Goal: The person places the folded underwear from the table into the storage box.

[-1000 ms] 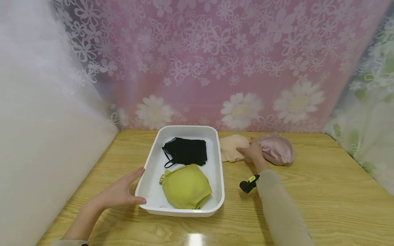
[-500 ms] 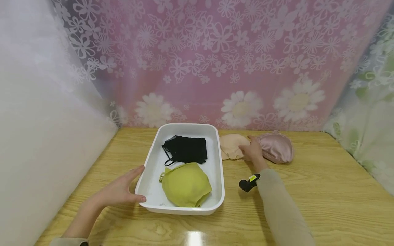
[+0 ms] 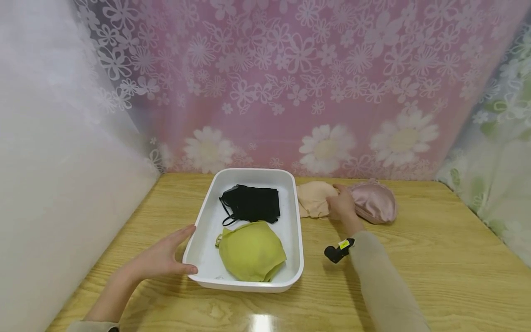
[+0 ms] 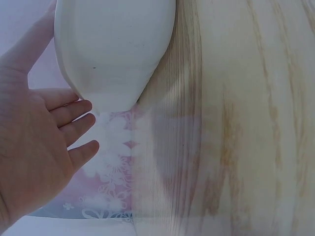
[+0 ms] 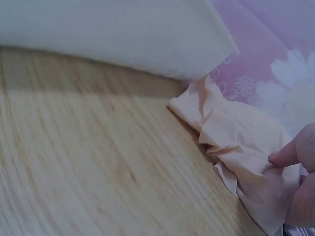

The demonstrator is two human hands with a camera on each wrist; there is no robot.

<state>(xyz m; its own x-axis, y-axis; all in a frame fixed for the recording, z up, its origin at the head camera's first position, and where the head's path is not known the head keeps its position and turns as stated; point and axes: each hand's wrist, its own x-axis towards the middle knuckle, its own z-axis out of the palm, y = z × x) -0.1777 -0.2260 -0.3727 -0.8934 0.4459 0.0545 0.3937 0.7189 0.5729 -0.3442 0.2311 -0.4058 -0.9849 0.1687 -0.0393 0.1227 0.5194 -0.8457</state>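
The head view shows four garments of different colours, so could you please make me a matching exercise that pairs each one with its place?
Garments:
1. black garment
2. yellow-green garment
3. beige garment
4. shiny pink garment

Places:
A. on the table, touched by the right hand
B. on the table, farthest right of the four
C. inside the white tray, far half
D. inside the white tray, near half

Right pairs: 1-C, 2-D, 3-A, 4-B

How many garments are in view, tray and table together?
4: black garment in the far half of the tray, green garment nearer, beige garment on the table just right, pink garment farther right. Any underneath would be hidden.
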